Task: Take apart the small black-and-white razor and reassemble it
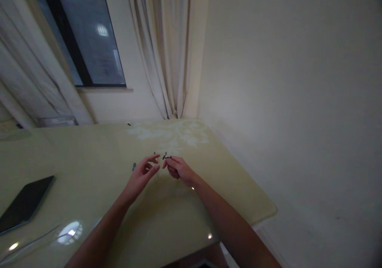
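My right hand (178, 168) hovers over the glossy cream table (89, 188), its fingers pinched on a small dark clip-like object (166, 156) that is too small to name. My left hand (142, 176) is close beside it, fingers loosely curled and apart, holding nothing, its fingertips nearly touching the right hand's. A small teal piece (133, 166) lies on the table just left of my left hand. Another tiny dark bit (154, 153) sits just behind the fingertips.
A dark tablet (25, 202) lies flat near the table's left edge. A tiny dark item (129, 124) rests at the far edge below the window (86, 33). Curtains (164, 49) hang in the corner; a plain wall is on the right.
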Tool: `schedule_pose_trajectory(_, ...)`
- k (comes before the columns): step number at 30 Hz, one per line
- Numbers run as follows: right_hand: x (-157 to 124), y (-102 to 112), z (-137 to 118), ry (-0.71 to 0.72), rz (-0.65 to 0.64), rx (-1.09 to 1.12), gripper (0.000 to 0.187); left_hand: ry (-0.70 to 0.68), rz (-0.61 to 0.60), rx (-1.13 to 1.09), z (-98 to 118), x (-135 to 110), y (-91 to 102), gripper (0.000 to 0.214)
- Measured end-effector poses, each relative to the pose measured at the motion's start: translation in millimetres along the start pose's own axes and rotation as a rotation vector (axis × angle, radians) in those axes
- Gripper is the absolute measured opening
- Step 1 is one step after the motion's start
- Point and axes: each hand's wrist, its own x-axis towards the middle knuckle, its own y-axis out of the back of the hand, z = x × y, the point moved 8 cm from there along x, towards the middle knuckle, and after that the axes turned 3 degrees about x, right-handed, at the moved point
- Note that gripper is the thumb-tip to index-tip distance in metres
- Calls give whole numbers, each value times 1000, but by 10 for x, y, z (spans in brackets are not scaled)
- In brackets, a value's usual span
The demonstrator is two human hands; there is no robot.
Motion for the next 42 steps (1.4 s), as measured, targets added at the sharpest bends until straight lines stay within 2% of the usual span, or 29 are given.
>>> schedule_pose_trajectory(3,-38,-126,36,-66,-122,-22,50,73,-89,-160,-12,-10,-45,64)
schedule_pose_trajectory(6,-47,-174,28,-68,-132,-46,52,93,-134,-259,-53,-28,-114,59)
schedule_pose_trajectory(11,-53,-187,0,-79,-98,-73,52,115,-90,-327,-237,-32,-112,58)
schedule_pose_trajectory(14,-32,-194,12,-75,-112,-17,54,122,1,-383,-310,-8,-33,61)
schedule_pose_trajectory(16,17,-100,-13,-36,-52,46,57,117,56,-313,-313,40,7,60)
schedule_pose_trajectory(18,68,133,-96,55,113,128,60,103,36,-122,-269,129,-61,58)
schedule_pose_trajectory(20,69,456,-204,159,335,210,62,54,-56,92,-186,254,-277,54)
schedule_pose_trajectory(22,16,773,-287,225,531,278,61,-12,-165,266,-100,394,-605,50)
schedule_pose_trajectory(24,-67,1039,-340,255,682,325,60,-16,-249,405,-77,543,-966,47)
schedule_pose_trajectory(28,-237,1383,-381,268,848,392,57,47,-331,487,-114,815,-1576,47)
schedule_pose_trajectory(30,-303,1484,-377,267,893,446,55,73,-353,498,-141,887,-1766,44)
schedule_pose_trajectory(32,-354,1557,-373,269,926,500,54,86,-366,510,-158,897,-1851,46)
schedule_pose_trajectory(35,-398,1630,-398,283,945,525,54,73,-370,516,-172,819,-1752,61)
schedule_pose_trajectory(37,-406,1659,-426,289,942,484,56,14,-350,506,-183,744,-1504,67)
schedule_pose_trajectory(39,-393,1660,-434,269,926,423,58,-120,-277,476,-188,674,-1080,56)
schedule_pose_trajectory(40,-377,1647,-425,251,913,402,58,-136,-227,467,-252,644,-800,51)
schedule_pose_trajectory(42,-327,1587,-384,212,874,392,57,-70,-112,508,-499,590,-162,50)
